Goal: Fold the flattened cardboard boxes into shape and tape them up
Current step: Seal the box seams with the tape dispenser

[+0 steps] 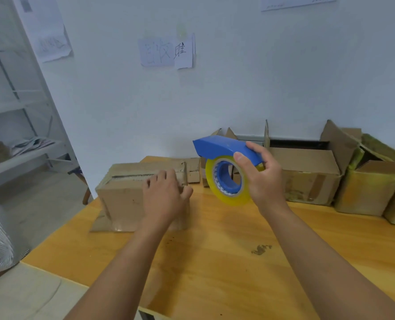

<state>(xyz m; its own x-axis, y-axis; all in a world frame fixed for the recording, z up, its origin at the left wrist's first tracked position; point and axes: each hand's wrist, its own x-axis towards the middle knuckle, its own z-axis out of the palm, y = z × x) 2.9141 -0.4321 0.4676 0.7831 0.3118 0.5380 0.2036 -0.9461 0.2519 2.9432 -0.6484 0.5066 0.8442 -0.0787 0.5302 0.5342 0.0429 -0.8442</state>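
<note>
Head view, item one: your left hand [165, 195] rests on the cardboard box [132, 192] at the far left corner of the wooden table [215, 262]; its fingers [162, 177] lie fairly straight and close together over the top right part of the box, reaching to the seam, with the thumb spread toward the box's right edge, gripping nothing. Item two: the box is brown, folded into shape, long side toward you; its top flaps meet at a lengthwise seam with a pale strip along it, a short flap stands up at the right end just beyond your fingertips, and a loose flap lies flat on the table at the lower left corner. Item three: your right hand [260, 179] holds the tape dispenser [226, 167] in the air above the table, just right of the box and apart from it; the thumb presses the side of the roll near the hub, and the other fingers curl over the rear of the blue hood, so the hand is clamped on the tool. Item four: the dispenser has a blue hood pointing left, a blue hub, and a roll of yellowish clear tape [232, 199] hanging below the hood. Item five: open brown boxes [307, 176] along the wall behind the dispenser, and yellow-taped boxes [372, 192] at the far right. Item six: paper notes [166, 51] on the wall; a metal shelf [18, 112] at left.
</note>
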